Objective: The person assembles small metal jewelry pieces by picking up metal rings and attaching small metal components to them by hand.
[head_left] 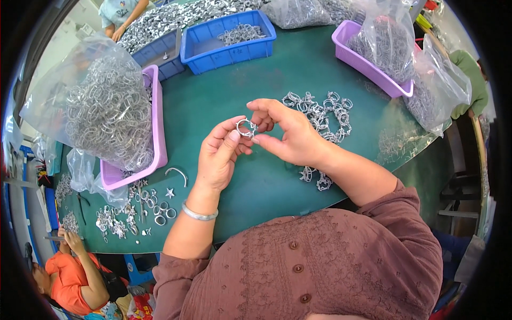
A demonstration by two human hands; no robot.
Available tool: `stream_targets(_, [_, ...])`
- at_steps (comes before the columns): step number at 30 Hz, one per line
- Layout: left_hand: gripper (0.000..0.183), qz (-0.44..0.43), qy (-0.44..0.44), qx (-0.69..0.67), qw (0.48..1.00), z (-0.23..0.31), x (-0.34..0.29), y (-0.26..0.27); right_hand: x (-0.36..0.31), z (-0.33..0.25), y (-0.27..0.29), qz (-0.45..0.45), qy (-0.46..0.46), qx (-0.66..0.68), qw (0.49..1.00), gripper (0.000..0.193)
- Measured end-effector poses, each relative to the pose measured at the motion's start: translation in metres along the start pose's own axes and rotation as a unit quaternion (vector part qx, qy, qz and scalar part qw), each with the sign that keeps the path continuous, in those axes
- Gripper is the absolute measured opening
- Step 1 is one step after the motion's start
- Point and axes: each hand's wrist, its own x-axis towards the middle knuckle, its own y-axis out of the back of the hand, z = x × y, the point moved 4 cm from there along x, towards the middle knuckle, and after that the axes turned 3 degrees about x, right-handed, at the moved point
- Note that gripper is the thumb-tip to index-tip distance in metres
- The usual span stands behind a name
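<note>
A silver-coloured metal ring (238, 128) with a small ornament on its right side is held up over the table's middle. My left hand (217, 154) pinches its left edge between thumb and fingers, and a bangle sits on that wrist. From the right, my right hand (290, 133) closes round the ornamented side with thumb and curled fingers. Its fingertips partly hide that side. Right of my hands lies a heap of similar rings with ornaments (342, 114), partly covered by my right forearm. At lower left are loose rings and small pieces (125, 218), with a star-shaped piece (169, 192) beside them.
A purple basket (158, 122) with a bag of metal rings (106, 112) stands left. Blue bins (229, 57) sit at the back. Another purple basket (373, 72) with bagged parts is at right. A curved strip (178, 173) lies left. Co-workers (74, 280) sit around the green table (224, 96).
</note>
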Motion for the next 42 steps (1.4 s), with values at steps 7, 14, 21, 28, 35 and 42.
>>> stream_targets(7, [0.024,0.020,0.011,0.008,1.000,-0.0026,0.0009,0.0036,-0.0010,0.0028,0.0003,-0.023,-0.033,-0.003,0.999,0.049])
stream_targets(14, [0.020,0.038,0.021,0.000,0.999,-0.0033,0.0012,0.0032,-0.0012,0.0073,0.0007,-0.032,-0.077,0.016,0.996,0.025])
stream_targets(21, [0.019,0.034,0.004,0.007,0.999,-0.0015,0.0009,0.0020,-0.0012,0.0085,-0.0003,-0.020,-0.080,0.052,0.995,0.020])
stream_targets(28, [0.019,0.039,-0.014,0.010,0.999,-0.0002,0.0003,0.0019,-0.0008,0.0085,0.0003,-0.022,-0.098,0.063,0.993,0.018])
stream_targets(35, [0.016,0.048,-0.022,0.034,0.998,0.0009,-0.0011,0.0010,-0.0004,0.0081,0.0018,-0.019,-0.104,0.051,0.993,0.014])
stream_targets(42, [0.016,0.046,-0.018,0.032,0.998,0.0005,-0.0008,0.0011,-0.0004,0.0074,0.0015,-0.017,-0.111,0.063,0.992,0.014])
